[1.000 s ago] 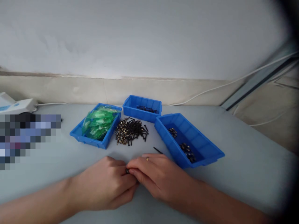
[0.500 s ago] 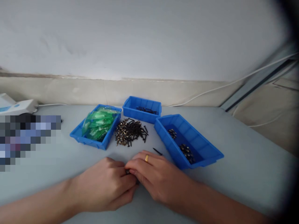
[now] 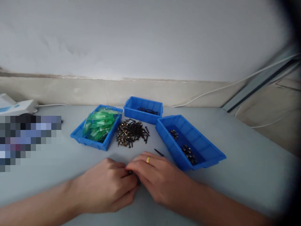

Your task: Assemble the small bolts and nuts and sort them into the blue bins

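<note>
My left hand (image 3: 113, 185) and my right hand (image 3: 157, 179) meet at the front of the table, both closed with their fingertips together. Between them shows a bit of a small dark metal piece (image 3: 130, 172), too covered to name. A gold ring (image 3: 148, 160) sits on a finger of my right hand. Just beyond that hand lies a single dark screw (image 3: 159, 152). Farther back is a loose pile of black and brass-coloured screws (image 3: 131, 133).
Left of the pile, a blue bin (image 3: 103, 146) holds green plastic packets (image 3: 101, 124). Another blue bin (image 3: 143, 116) behind has dark screws inside. The right-hand blue bin (image 3: 202, 141) contains small metal parts (image 3: 188, 153). A white device (image 3: 21, 107) stands far left, near a pixelated patch.
My right fingers have shifted slightly over the small piece, and the thumb tip is now hidden. Bins and pile stay as they were.
</note>
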{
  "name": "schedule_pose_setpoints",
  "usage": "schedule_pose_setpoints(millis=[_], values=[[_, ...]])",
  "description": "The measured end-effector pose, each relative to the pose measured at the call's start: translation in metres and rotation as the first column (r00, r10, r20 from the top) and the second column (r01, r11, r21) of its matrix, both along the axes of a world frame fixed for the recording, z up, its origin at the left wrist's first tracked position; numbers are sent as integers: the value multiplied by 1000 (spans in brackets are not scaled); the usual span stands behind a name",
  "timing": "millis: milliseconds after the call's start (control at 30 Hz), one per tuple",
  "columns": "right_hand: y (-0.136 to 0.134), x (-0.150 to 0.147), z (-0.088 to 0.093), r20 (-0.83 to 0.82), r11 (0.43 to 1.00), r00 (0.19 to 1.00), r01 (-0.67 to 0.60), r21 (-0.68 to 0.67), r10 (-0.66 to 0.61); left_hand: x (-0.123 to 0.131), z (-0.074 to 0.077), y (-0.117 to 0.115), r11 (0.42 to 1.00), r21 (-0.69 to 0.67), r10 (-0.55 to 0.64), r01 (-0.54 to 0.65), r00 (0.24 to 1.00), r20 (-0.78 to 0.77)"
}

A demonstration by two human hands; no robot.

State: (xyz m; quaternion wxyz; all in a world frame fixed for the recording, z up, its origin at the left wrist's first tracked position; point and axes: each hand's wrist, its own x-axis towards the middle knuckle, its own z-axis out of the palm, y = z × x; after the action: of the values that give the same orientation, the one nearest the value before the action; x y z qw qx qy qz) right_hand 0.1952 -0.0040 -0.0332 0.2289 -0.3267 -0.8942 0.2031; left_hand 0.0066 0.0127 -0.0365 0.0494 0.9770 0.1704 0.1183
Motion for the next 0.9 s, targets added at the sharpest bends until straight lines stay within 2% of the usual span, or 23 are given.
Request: schedule_pose_setpoints(millis=[167,600,900], values=[[0,-1,-1,-15,1000,1000,13,-2,-13,0,1,1,1000,-9,-12,12,999,36],[1,-1,-1,-10,1000,1000,7,4,-7,-1,0,0,999,-46,-14,13,1000,-22],[1,-1,-1,1,1000,1000,6,-7,-6,-1,-1,2,999,-43,-16,16,1000,-5]])
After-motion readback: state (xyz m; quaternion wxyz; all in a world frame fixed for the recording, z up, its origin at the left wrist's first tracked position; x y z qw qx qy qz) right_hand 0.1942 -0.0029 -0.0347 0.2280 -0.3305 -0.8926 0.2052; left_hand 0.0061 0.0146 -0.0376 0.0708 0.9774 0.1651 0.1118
